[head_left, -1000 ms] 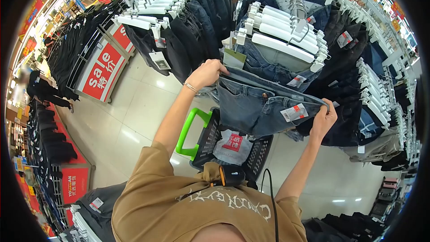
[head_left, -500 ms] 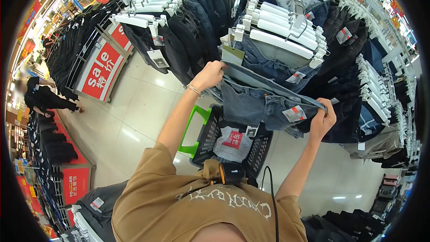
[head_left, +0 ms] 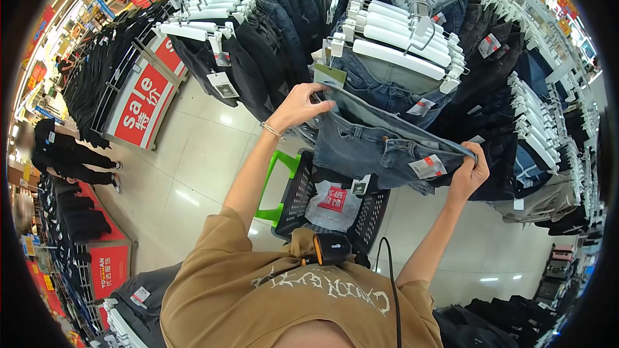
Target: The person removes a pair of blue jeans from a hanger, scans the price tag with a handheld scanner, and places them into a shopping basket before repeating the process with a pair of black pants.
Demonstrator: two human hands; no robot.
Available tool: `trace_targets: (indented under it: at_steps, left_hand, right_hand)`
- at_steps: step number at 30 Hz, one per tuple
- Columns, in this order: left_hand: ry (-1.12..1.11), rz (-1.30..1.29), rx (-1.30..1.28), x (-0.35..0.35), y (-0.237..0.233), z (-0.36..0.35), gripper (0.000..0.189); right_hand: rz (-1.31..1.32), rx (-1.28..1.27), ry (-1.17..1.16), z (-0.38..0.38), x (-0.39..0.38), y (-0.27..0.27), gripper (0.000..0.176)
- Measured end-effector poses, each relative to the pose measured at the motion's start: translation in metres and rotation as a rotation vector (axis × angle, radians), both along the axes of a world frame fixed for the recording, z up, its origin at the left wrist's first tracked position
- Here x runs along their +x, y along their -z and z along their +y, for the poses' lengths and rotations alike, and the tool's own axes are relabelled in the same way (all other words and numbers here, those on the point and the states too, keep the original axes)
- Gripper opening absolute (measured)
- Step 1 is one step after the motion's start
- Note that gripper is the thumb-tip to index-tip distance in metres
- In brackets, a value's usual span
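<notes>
Your left hand (head_left: 303, 106) pinches one end of the waistband of the grey-blue jeans (head_left: 367, 145) and your right hand (head_left: 467, 174) clenches the other end. They are stretched wide before the rack (head_left: 393, 58), above the black basket (head_left: 295, 198). You look to be mid-inspection, so any next move calls for both grips staying firm.

Jeans (head_left: 374, 145): the cloth you hold is grey-blue denim, matt and a little rough.
Tag (head_left: 427, 166): smooth paper, white with red.
Basket (head_left: 298, 201): black plastic mesh, matt; its handle (head_left: 274, 183) is glossy green plastic.
Hangers (head_left: 400, 58): smooth white plastic, with metal hooks.
Floor (head_left: 193, 154): pale tiles, glossy; you see lamp reflections on it.
</notes>
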State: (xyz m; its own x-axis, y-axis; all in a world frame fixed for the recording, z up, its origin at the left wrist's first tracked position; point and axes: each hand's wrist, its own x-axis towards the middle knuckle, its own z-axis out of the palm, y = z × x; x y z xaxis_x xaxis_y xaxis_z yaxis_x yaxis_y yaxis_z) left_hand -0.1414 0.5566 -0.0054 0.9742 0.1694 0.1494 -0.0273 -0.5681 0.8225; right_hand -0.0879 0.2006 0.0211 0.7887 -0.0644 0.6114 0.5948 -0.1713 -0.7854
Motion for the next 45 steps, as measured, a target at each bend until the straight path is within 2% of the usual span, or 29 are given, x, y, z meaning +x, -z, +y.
trace_targets:
  at_steps: [2, 4, 5, 7, 8, 10, 11, 13, 20, 22, 23, 25, 27, 28, 30, 32, 33, 34, 36, 37, 39, 40, 42, 45]
  left_hand:
    - [0.071, 0.028, -0.03, -0.005, -0.002, 0.003, 0.053]
    - [0.206, -0.243, 0.24, -0.009, -0.001, 0.005, 0.049]
    - [0.205, -0.243, 0.24, -0.009, 0.001, 0.006, 0.049]
    - [0.238, -0.179, 0.258, -0.008, 0.003, 0.008, 0.035]
    - [0.238, -0.179, 0.258, -0.008, 0.003, 0.009, 0.035]
    - [0.265, 0.084, 0.292, -0.009, 0.001, 0.011, 0.024]
    - [0.266, 0.083, 0.292, -0.011, 0.002, 0.011, 0.024]
    - [0.229, 0.191, -0.044, -0.015, 0.006, 0.011, 0.022]
    - [0.336, 0.039, 0.087, -0.023, -0.004, 0.021, 0.029]
    - [0.298, 0.033, -0.068, -0.029, -0.018, 0.017, 0.033]
    - [0.299, 0.034, -0.067, -0.028, -0.018, 0.019, 0.033]
    - [0.309, 0.039, -0.247, -0.024, -0.013, 0.025, 0.034]
    - [0.339, 0.015, -0.28, -0.023, -0.016, 0.024, 0.03]
    - [0.284, -0.011, -0.381, -0.025, -0.024, 0.018, 0.03]
    - [0.142, -0.046, -0.524, -0.027, -0.028, 0.011, 0.027]
    - [0.084, 0.002, -0.576, -0.029, -0.037, 0.009, 0.026]
    - [0.026, 0.049, -0.627, -0.03, -0.041, 0.008, 0.037]
    - [0.027, 0.048, -0.627, -0.03, -0.04, 0.005, 0.037]
    - [-0.105, -0.095, -0.588, -0.027, -0.034, -0.001, 0.035]
    - [-0.104, -0.096, -0.588, -0.024, -0.032, 0.002, 0.035]
    - [0.137, -0.043, -0.533, -0.017, -0.028, 0.012, 0.031]
    - [0.138, -0.042, -0.533, -0.015, -0.024, 0.015, 0.031]
    - [0.181, -0.052, -0.495, -0.013, -0.024, 0.015, 0.03]
    - [0.152, -0.064, -0.537, -0.018, -0.037, 0.002, 0.03]
  right_hand:
    - [0.038, 0.04, 0.021, -0.007, 0.003, 0.003, 0.015]
    - [0.039, 0.064, 0.029, -0.008, 0.004, 0.003, 0.015]
    - [0.041, 0.088, 0.041, -0.01, 0.005, 0.003, 0.016]
    - [0.059, 0.087, 0.034, -0.012, 0.005, 0.003, 0.017]
    - [0.066, 0.09, 0.043, -0.011, 0.004, 0.003, 0.016]
    - [0.073, 0.093, 0.052, -0.011, 0.004, 0.003, 0.016]
    - [0.078, 0.081, 0.064, -0.011, 0.004, 0.003, 0.016]
    - [0.083, 0.069, 0.076, -0.011, 0.004, 0.004, 0.016]
    - [0.104, -0.021, 0.177, -0.012, 0.004, 0.004, 0.016]
    - [0.109, -0.054, 0.217, -0.015, 0.006, 0.005, 0.016]
    - [0.136, -0.057, 0.217, -0.016, 0.009, 0.007, 0.018]
    - [0.161, -0.059, 0.219, -0.019, 0.013, 0.009, 0.019]
    - [0.271, -0.044, 0.162, -0.024, 0.016, 0.011, 0.016]
    - [0.273, -0.044, 0.165, -0.025, 0.016, 0.012, 0.016]
    - [0.367, 0.131, 0.011, -0.026, 0.018, 0.014, 0.015]
    - [0.419, 0.209, -0.019, -0.023, 0.018, 0.015, 0.018]
    - [0.47, 0.286, -0.05, -0.02, 0.018, 0.014, 0.021]
    - [0.469, 0.286, -0.05, -0.014, 0.017, 0.012, 0.021]
    - [0.524, 0.486, 0.269, 0.0, 0.014, 0.008, 0.03]
    - [0.523, 0.486, 0.269, -0.001, 0.015, 0.01, 0.03]
    - [0.464, 0.337, 0.233, -0.009, 0.02, 0.02, 0.037]
    - [0.464, 0.337, 0.235, -0.015, 0.022, 0.022, 0.037]
    - [0.543, 0.3, 0.003, -0.026, 0.025, 0.023, 0.035]
    - [0.522, 0.295, 0.076, -0.021, 0.024, 0.019, 0.031]
